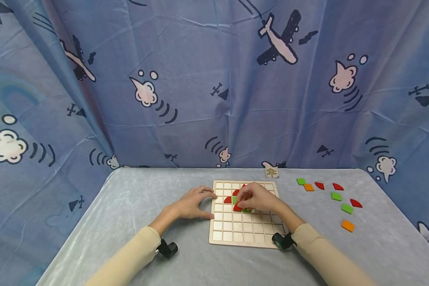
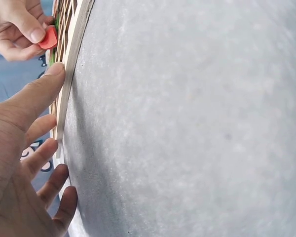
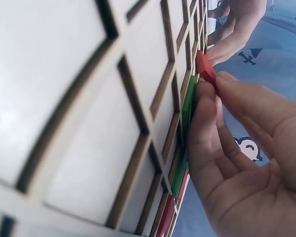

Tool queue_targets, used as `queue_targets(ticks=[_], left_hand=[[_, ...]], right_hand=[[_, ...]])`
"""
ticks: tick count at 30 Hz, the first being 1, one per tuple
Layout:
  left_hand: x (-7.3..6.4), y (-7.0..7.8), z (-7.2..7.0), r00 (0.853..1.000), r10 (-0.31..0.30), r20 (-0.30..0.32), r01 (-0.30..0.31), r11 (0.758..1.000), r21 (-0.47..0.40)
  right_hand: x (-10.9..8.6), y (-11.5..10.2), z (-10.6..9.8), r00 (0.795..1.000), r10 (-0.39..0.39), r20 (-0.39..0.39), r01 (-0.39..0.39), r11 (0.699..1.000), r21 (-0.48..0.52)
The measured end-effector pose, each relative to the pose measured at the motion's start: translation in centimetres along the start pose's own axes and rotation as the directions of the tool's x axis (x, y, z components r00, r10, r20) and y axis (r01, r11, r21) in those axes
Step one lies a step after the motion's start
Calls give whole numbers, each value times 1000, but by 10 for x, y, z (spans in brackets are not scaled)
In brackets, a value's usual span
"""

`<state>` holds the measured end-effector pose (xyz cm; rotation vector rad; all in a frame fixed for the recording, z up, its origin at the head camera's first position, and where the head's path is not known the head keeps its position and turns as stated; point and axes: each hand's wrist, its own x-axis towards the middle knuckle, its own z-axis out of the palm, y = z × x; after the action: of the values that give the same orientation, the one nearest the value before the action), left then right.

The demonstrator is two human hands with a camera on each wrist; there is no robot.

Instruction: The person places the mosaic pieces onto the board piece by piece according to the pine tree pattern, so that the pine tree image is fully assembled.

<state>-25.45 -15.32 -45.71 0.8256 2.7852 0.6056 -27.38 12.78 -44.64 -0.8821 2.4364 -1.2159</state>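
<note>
Where the right hand (image 1: 256,197) works: lower centre, pinching a red piece (image 3: 206,70) at the grid board (image 1: 237,227).
Left hand (image 1: 192,203): left of centre, fingers apart, near board's edge.

Near the table's (image 1: 186,254) right edge: three green squares (image 1: 336,196), three red quarter-rounds (image 1: 337,186), two orange squares (image 1: 348,225) — eight in all. One patterned card (image 1: 271,172) at the far edge. One gridded board (image 1: 227,226), carrying at least two green pieces (image 1: 234,200) and three red pieces (image 1: 228,200) — exact count hidden. Two hands (image 1: 191,203), two black wrist devices (image 1: 168,248).
</note>
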Motion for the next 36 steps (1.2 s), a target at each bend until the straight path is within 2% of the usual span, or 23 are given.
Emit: queue_targets(ticks=[22,36], left_hand=[[0,-1,1,1000,4,-7,-4,1000,-7],[1,-2,2,1000,6,-9,-6,1000,1]], right_hand=[[2,3,1,999,-45,27,47,997,-67],[-1,4,-2,999,-32,8,33,998,-53]])
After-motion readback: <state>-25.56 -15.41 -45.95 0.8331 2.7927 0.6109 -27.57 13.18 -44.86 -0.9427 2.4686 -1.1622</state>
